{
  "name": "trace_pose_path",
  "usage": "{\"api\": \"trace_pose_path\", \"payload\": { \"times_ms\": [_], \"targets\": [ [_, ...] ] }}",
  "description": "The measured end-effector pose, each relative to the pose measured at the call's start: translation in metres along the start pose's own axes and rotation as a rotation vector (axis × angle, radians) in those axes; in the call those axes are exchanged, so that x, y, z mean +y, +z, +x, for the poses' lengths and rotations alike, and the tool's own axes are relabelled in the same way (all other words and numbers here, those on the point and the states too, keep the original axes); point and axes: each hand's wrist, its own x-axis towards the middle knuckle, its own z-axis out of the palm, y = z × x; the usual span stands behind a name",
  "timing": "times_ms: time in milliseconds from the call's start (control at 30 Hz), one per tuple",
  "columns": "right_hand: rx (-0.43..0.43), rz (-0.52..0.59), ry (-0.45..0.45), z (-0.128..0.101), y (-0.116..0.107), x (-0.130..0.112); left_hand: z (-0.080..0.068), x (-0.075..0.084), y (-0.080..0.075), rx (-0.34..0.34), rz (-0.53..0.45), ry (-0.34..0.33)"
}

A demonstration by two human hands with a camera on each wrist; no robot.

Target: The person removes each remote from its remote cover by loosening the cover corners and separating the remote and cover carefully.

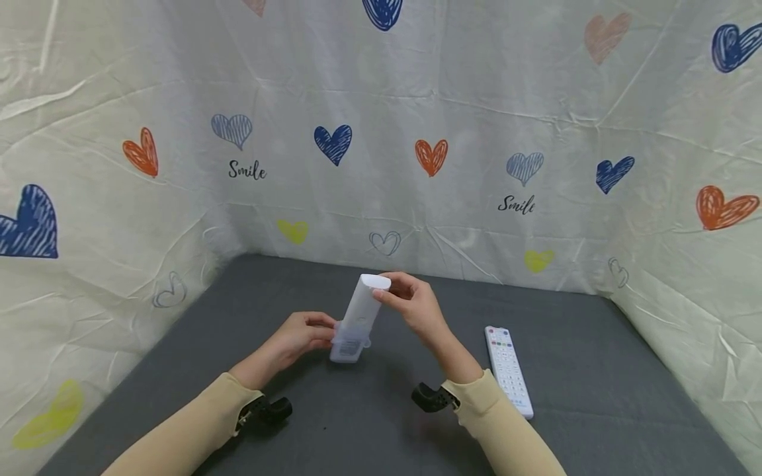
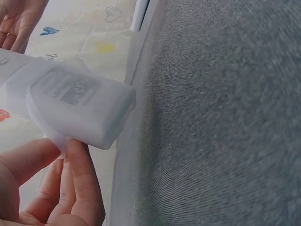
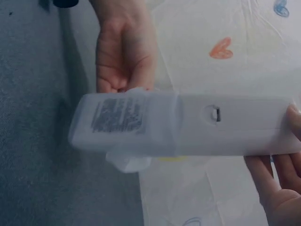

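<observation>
A white remote control (image 1: 361, 307) is held tilted above the dark table, its back with a battery-cover latch facing the right wrist camera. A translucent soft sleeve (image 3: 162, 123) wraps its lower part, bunched partway up, with a printed label (image 3: 117, 115) showing through. My right hand (image 1: 419, 307) grips the upper end between thumb and fingers. With thumb and forefinger, my left hand (image 2: 61, 183) pinches a tab on the sleeve's edge. Another tab (image 3: 129, 162) sticks out on the opposite side.
A second white remote control (image 1: 508, 370) lies buttons up on the dark grey table cloth (image 1: 369, 430), right of my right forearm. A pale curtain (image 1: 381, 198) printed with hearts encloses the back and both sides. Black straps with camera mounts (image 1: 262, 411) circle both wrists.
</observation>
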Motion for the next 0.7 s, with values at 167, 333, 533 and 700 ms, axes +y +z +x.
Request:
{"api": "trace_pose_path", "payload": {
  "times_ms": [167, 333, 533, 700],
  "targets": [
    [0.030, 0.033, -0.053, 0.005, -0.003, 0.016, -0.003, 0.006, -0.005, 0.024, 0.014, 0.033],
    [0.055, 0.061, -0.125, 0.008, -0.004, 0.033, -0.004, 0.014, -0.008, 0.044, 0.087, 0.071],
    [0.111, 0.091, -0.232, 0.009, -0.001, 0.038, -0.005, 0.022, -0.009, 0.046, 0.231, 0.081],
    [0.162, 0.095, -0.256, 0.010, 0.001, 0.039, -0.005, 0.026, -0.010, 0.065, 0.294, 0.081]
  ]
}}
